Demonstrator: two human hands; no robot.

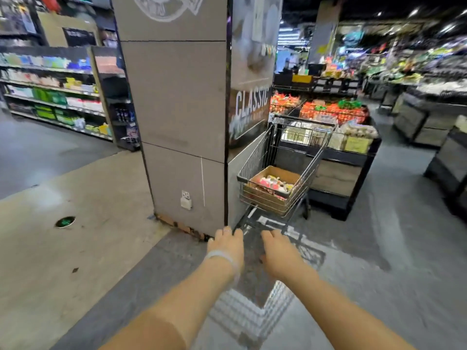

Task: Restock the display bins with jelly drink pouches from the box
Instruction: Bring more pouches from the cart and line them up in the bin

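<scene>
Cardboard box (pixel 274 189) of pouches (pixel 274 184) sits in the cart (pixel 255 157), ahead and slightly right of both hands. Right hand (pixel 279 253) is nearer than left hand (pixel 228 245); both are released, grasping nothing.

"CLASSIC" in large white capitals on the dark poster (pixel 249 107) fixed to the right face of the grey pillar (pixel 177 117); smaller white lettering beneath it, too blurred to read. Part of a white round emblem at the pillar's top, lettering illegible. Yellow card (pixel 356 144) on the front of the display bin (pixel 338 170), print too small to read. Shelf labels and far hanging signs blurred, nothing legible.
</scene>
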